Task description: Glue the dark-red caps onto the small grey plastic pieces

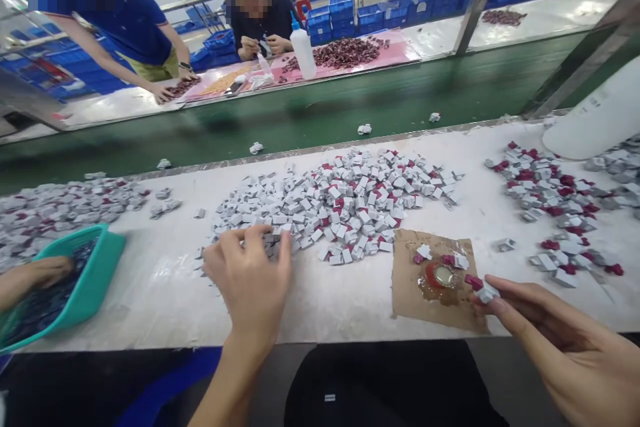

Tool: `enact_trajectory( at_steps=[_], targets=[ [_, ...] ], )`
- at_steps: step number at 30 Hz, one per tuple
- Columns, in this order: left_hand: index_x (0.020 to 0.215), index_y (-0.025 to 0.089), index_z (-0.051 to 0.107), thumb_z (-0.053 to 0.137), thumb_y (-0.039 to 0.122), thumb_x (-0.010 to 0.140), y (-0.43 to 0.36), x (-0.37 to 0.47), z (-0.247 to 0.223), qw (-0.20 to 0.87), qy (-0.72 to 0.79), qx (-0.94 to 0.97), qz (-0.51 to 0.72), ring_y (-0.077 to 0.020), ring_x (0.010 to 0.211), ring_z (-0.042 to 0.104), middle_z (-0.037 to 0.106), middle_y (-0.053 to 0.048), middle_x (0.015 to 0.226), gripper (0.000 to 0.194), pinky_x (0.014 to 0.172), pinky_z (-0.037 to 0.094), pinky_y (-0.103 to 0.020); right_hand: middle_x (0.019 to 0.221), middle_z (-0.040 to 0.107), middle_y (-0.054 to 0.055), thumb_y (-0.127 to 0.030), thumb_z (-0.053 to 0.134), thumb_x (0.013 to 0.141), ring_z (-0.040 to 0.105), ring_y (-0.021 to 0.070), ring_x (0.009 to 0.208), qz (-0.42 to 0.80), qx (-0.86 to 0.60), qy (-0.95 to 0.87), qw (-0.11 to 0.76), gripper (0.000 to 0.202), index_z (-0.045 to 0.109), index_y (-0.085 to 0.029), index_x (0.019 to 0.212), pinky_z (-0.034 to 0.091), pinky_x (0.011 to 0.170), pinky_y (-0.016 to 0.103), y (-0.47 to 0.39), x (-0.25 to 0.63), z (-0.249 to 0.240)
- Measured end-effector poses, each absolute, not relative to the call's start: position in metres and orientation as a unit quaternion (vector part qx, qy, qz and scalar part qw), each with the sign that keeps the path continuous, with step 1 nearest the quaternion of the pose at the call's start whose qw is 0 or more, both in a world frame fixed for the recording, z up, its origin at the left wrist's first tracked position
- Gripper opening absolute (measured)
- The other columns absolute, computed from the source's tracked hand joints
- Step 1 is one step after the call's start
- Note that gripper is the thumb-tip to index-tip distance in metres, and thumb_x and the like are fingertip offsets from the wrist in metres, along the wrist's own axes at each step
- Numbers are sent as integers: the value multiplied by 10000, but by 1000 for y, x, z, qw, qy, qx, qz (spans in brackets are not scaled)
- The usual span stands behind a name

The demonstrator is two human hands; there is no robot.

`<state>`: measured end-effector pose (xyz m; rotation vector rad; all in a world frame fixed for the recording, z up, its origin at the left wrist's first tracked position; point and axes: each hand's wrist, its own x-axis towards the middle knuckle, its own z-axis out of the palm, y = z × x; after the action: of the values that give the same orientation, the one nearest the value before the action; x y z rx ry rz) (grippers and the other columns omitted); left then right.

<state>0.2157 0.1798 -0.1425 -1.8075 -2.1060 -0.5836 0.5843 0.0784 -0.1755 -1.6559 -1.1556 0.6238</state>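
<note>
Between thumb and fingertips, my right hand (545,327) pinches a small light-grey plastic piece with a maroon part (483,288) on it. It is beside the right edge of a brown cardboard square (410,293), just above the table. A round red-rimmed metal cap (443,275) lies on the cardboard in a wet patch, with a few loose grey and maroon bits. My left hand (253,263) reaches to the near edge of a pile of grey and maroon pieces (345,197). Its thumb stands apart from the fingers, with darker grey pieces between them; no firm hold shows.
A co-worker's hand (47,273) is in a teal basket (113,253) of dark pieces at left. More pieces (555,193) and a white bottle (600,113) are at right. Beyond runs a green conveyor (320,107) with several pieces; two people work across it.
</note>
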Motion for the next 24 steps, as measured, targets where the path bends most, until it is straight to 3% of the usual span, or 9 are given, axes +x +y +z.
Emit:
enact_trajectory(
  at_steps=[3,7,10,13,17,20,24],
  targets=[
    [1180,213,780,571,488,1149,181,216,-144,129,-741,-627,-203,-551,1205,584,682,-264,1220,347,934,456,-679,1037,946,34,-497,954,920,931,296,834,284,-677,-456,504,181,969,-373,1051,793,732,292,82,577,-166],
    [1180,236,756,580,492,1120,179,213,-147,109,-729,-642,-211,-616,1297,576,718,-270,1304,316,977,429,-809,1022,943,47,-436,945,943,932,288,845,301,-664,-454,513,163,973,-347,1076,793,754,297,86,572,-160],
    [1241,287,722,595,472,1109,174,215,-146,112,-708,-662,-216,-637,1383,575,749,-212,1295,260,1051,412,-869,1076,940,54,-397,915,991,932,282,904,309,-655,-463,511,158,966,-334,1126,795,791,313,86,568,-160],
    [1274,302,713,670,451,1109,164,226,-142,71,-668,-695,-255,-520,1279,684,767,-131,1182,227,1100,509,-747,1090,934,47,-363,886,1023,925,270,929,304,-649,-483,503,137,958,-336,1137,788,789,312,88,561,-158],
    [1284,320,735,737,377,1111,147,252,-153,-95,-587,-748,-294,-284,923,741,774,-35,1094,182,872,617,-437,1007,914,44,-357,845,1048,907,265,892,292,-647,-506,490,132,950,-323,1121,777,764,336,92,554,-154],
    [1269,327,752,721,327,1114,134,267,-173,-186,-562,-752,-291,-259,907,747,778,-34,1100,158,812,634,-390,988,905,47,-357,824,1060,890,270,861,278,-651,-518,481,141,943,-322,1126,764,732,366,93,553,-153],
    [1277,328,761,689,312,1135,125,274,-188,-221,-582,-724,-297,-271,1025,772,772,-70,1196,161,774,663,-370,998,903,45,-315,809,1072,884,266,873,263,-656,-525,474,135,934,-321,1123,745,728,370,92,553,-154]
  ],
)
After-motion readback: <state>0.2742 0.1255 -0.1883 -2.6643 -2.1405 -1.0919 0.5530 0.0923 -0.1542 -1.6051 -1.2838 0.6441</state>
